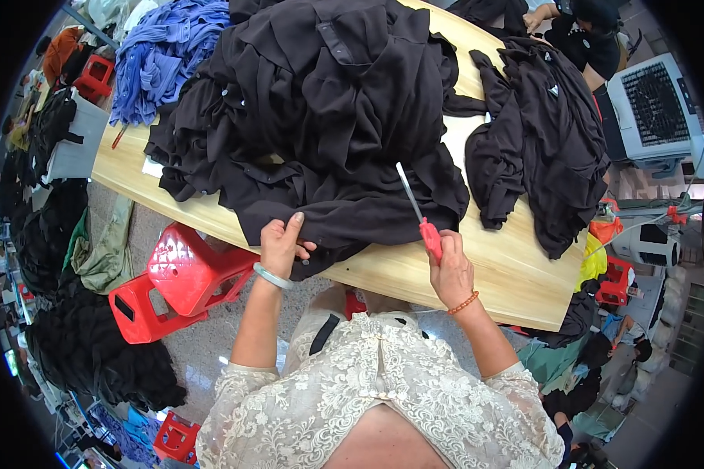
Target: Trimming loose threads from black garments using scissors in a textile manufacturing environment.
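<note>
Two bare hands were at the near edge of a pale wooden tabletop (516,273). The left hand (278,248) had its thumb and fingers closed on the edge of a black shirt (321,217), which lay at the front of a big heap of black shirts (313,94) and hung a little over the side. The right hand (452,273) was wrapped around a red-handled tool (430,237) with a long, thin metal end. That end pointed up and to the left, over the black cloth, but I cannot tell if it touched it

A pale bangle (274,276) was on the left wrist, and an orange bead bracelet (463,302) was on the right one. Blue striped shirts (168,59) were piled behind the black heap on the left. One more black garment (536,141) lay apart on the right. Red plastic stools (184,266) stood on the floor by the left side, near a dark cloth pile (98,352)
</note>
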`<state>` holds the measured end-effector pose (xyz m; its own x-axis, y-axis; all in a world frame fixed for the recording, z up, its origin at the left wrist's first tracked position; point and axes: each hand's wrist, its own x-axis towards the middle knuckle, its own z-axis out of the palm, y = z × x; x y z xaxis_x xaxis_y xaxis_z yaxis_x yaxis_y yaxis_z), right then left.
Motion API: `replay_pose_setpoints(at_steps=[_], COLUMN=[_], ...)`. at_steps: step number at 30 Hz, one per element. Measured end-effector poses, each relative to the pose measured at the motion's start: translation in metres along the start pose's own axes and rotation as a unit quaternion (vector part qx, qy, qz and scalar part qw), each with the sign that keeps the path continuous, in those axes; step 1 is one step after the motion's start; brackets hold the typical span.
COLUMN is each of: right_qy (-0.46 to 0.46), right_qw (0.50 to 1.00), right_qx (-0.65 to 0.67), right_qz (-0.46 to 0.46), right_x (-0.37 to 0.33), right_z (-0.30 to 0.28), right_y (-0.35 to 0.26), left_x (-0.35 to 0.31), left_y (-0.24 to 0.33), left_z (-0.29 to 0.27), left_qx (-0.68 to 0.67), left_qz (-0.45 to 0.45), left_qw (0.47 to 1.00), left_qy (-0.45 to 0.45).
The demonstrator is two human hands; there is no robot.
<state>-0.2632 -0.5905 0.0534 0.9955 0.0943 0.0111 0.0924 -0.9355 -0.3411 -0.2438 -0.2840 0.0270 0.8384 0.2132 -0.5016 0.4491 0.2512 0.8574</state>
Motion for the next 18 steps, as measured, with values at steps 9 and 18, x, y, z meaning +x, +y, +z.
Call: replay_pose_setpoints(at_steps=[9,18], right_qy=[-0.232,-0.270], right_qw=[0.953,0.954], right_qx=[0.169,0.096], right_qz=[-0.093,-0.088], right_x=[-0.004,-0.011], right_z=[-0.023,-0.030], right_y=[-0.008,-0.019], left_x=[-0.007,-0.008], left_y=[0.000,-0.014], left_z=[-0.011,-0.002], left_qx=[-0.195,-0.169], left_qz=[-0.113,-0.003], left_qw=[0.967,0.980], left_qy=[-0.116,-0.108])
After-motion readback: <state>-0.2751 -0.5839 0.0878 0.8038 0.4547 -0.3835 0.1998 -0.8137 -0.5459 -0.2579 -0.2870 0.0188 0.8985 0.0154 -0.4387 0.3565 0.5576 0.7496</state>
